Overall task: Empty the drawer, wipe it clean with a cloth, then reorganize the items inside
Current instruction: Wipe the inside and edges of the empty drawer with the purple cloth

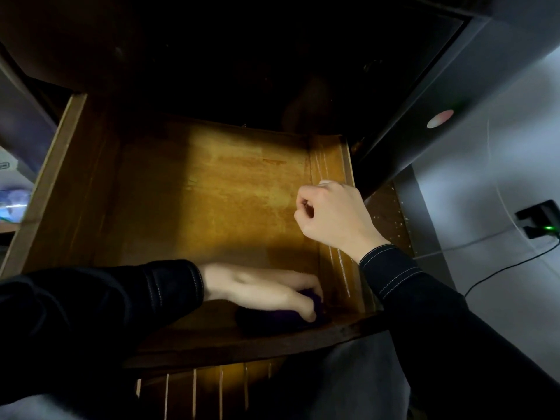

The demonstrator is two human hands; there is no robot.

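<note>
The wooden drawer (212, 192) is pulled out below me and its bottom is bare, lit in the middle. My left hand (266, 287) reaches across to the near right corner and presses a dark purple cloth (281, 318) onto the drawer bottom, fingers curled over it. My right hand (330, 213) rests on the drawer's right side wall (336, 165), fingers curled in a loose fist with nothing visible in it. Both forearms wear dark sleeves.
The dark cabinet opening (242, 56) lies behind the drawer. A black charger with a green light (539, 221) and cables sit on the pale wall at the right. A slatted wooden front (194, 389) shows below the drawer. Blurred items lie at far left.
</note>
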